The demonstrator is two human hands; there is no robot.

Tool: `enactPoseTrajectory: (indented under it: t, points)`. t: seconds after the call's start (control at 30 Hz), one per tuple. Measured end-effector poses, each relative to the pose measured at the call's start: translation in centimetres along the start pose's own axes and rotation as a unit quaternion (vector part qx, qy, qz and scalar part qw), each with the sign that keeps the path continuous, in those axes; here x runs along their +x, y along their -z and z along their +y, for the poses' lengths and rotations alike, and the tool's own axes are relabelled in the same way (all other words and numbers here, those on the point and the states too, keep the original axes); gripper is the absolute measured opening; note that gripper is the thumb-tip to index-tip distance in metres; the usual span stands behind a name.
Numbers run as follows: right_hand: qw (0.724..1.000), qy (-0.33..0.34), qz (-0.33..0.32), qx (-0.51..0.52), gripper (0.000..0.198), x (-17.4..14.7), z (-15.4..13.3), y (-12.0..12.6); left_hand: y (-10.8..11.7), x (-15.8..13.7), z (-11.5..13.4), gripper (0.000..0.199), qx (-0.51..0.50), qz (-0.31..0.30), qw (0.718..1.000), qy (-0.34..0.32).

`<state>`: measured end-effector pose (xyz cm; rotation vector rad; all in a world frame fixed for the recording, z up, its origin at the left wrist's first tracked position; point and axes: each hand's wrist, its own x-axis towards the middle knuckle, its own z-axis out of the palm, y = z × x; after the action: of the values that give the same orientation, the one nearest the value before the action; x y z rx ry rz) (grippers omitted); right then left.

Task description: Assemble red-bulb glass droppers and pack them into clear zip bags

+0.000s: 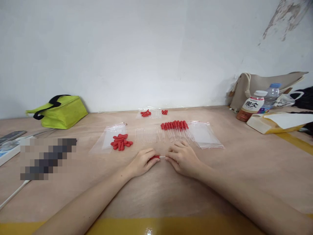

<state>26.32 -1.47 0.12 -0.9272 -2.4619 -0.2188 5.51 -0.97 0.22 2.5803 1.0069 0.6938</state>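
Fingers of the left hand point(143, 162) pinch a red bulb point(155, 157) and the right hand point(183, 158) pinches a clear tube point(162, 157) mid-frame, probably best kept aligned under gentle pressure.

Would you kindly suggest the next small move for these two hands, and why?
Probably press the clear tube firmly into the red bulb: the right hand holds one, the left hand the other, their ends appear to meet, and the capped tubes show that pairing.

Tan table point(256, 166), clear tubes point(146, 134), red-topped droppers point(174, 125)
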Motion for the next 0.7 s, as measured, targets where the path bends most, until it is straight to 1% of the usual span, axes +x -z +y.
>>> enactPoseTrajectory:
  t: [0.07, 0.1, 0.17, 0.2, 0.23, 0.3, 0.37, 0.43, 0.53, 0.6, 0.7]
  points:
    - [0.999, -0.004, -0.026, -0.021, 0.021, 0.2, 0.3, 0.4, 0.0, 0.0, -0.4, 0.019, -0.014, 0.027, 0.999, 0.031]
    - [0.999, -0.019, -0.038, -0.025, 0.021, 0.3, 0.6, 0.6, 0.0, 0.0, -0.6, 0.024, -0.016, 0.048, 0.997, 0.055]
    - [0.996, -0.081, -0.047, -0.008, 0.021, 0.9, 1.5, 0.6, -0.1, -0.1, -1.0, 0.037, -0.014, 0.095, 0.99, 0.103]
    - [0.991, -0.125, -0.044, 0.013, 0.021, 1.3, 2.2, 0.6, -0.2, -0.1, -1.2, 0.039, -0.011, 0.108, 0.987, 0.119]
    - [0.983, -0.174, -0.039, 0.039, 0.021, 1.9, 2.8, 0.4, -0.2, -0.1, -1.4, 0.036, -0.008, 0.109, 0.986, 0.126]
    - [0.959, -0.27, -0.029, 0.08, 0.023, 3.4, 4.1, -0.1, -0.3, -0.1, -1.5, 0.023, -0.002, 0.088, 0.989, 0.116]
    - [0.938, -0.335, -0.031, 0.086, 0.025, 5.2, 4.8, -0.9, -0.2, -0.1, -1.5, 0.013, 0.007, 0.065, 0.993, 0.098]
    - [0.927, -0.366, -0.039, 0.072, 0.028, 7.1, 5.0, -1.9, -0.2, -0.1, -1.4, 0.01, 0.014, 0.06, 0.994, 0.089]
    - [0.915, -0.399, -0.043, 0.047, 0.027, 9.3, 4.5, -3.7, -0.1, -0.2, -1.4, 0.011, 0.022, 0.061, 0.994, 0.087]
    - [0.908, -0.415, -0.045, 0.029, 0.027, 10.1, 4.1, -4.6, 0.0, -0.3, -1.5, 0.011, 0.024, 0.06, 0.994, 0.086]
    - [0.904, -0.424, -0.051, 0.005, 0.028, 10.5, 3.9, -5.4, 0.0, -0.3, -1.5, 0.011, 0.025, 0.058, 0.994, 0.085]
